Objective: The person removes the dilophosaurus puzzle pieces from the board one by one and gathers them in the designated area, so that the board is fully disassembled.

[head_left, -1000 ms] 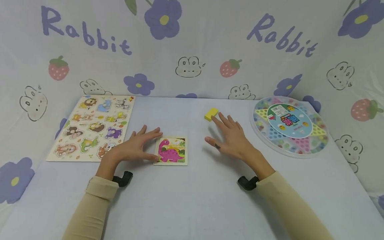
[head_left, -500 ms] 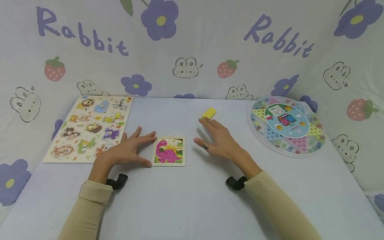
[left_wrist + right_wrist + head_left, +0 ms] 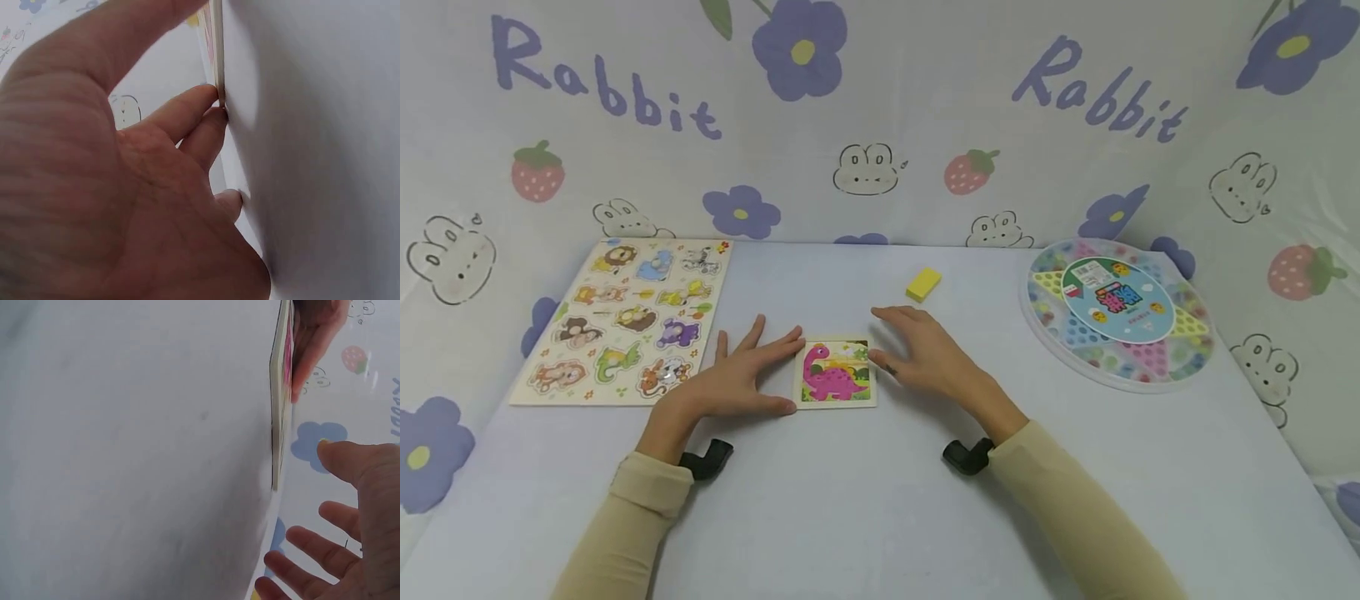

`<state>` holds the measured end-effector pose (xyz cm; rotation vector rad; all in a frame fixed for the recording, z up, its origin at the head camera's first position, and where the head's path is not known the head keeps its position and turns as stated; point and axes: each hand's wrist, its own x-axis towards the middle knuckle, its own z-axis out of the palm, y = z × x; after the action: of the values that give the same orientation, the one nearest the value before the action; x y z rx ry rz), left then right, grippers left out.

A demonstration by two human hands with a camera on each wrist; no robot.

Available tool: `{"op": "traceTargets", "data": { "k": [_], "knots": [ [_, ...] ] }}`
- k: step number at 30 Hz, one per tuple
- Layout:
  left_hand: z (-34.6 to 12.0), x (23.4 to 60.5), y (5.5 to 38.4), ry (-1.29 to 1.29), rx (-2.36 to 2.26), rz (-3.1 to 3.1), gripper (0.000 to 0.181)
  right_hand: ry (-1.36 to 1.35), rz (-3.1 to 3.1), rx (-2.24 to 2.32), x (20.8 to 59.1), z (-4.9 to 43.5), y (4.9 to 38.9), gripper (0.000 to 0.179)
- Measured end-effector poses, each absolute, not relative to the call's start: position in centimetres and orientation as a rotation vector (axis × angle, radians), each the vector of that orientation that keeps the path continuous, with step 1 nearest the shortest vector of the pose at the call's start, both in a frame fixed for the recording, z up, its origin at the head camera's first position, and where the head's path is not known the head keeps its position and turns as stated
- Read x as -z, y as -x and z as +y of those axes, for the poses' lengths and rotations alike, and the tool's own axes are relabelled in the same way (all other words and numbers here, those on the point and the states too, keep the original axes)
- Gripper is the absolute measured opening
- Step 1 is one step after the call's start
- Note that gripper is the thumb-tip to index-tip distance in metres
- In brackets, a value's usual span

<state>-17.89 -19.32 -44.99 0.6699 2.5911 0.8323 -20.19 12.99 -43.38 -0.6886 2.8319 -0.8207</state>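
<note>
Left wrist view: the dinosaur puzzle [image 3: 219, 56] shows edge-on, cut off above.

One camera high, two low.
Over there, the head view looks forward and down across the table [image 3: 850, 508] to the printed cloth [image 3: 917, 92]; the wrist views, tipped sideways, sit close by left hand [image 3: 726, 379] and right hand [image 3: 927, 354], both catching the dinosaur board [image 3: 835, 375] edge-on.
</note>
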Motion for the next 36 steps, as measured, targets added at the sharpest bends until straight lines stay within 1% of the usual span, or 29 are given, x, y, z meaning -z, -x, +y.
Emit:
{"op": "traceTargets", "data": {
  "k": [5,12,16,23,36],
  "knots": [
    [-18.8,45.1,17.9,-0.682,-0.809,2.597,0.096,0.738,2.834,0.790,43.6,11.5,20.5,0.057],
    [-18.7,45.1,17.8,-0.671,-0.803,2.603,0.101,0.819,2.841,0.666,43.8,9.4,21.2,0.044],
    [-18.8,45.2,17.9,-0.688,-0.825,2.596,0.100,0.858,2.838,0.648,43.5,8.5,21.5,0.039],
    [-18.9,45.2,17.7,-0.703,-0.839,2.591,0.098,0.901,2.686,0.689,43.5,7.5,22.1,0.036],
    [-19.0,45.4,17.8,-0.705,-0.838,2.600,0.101,0.966,2.600,0.569,43.2,6.5,23.5,0.035]
  ]
}}
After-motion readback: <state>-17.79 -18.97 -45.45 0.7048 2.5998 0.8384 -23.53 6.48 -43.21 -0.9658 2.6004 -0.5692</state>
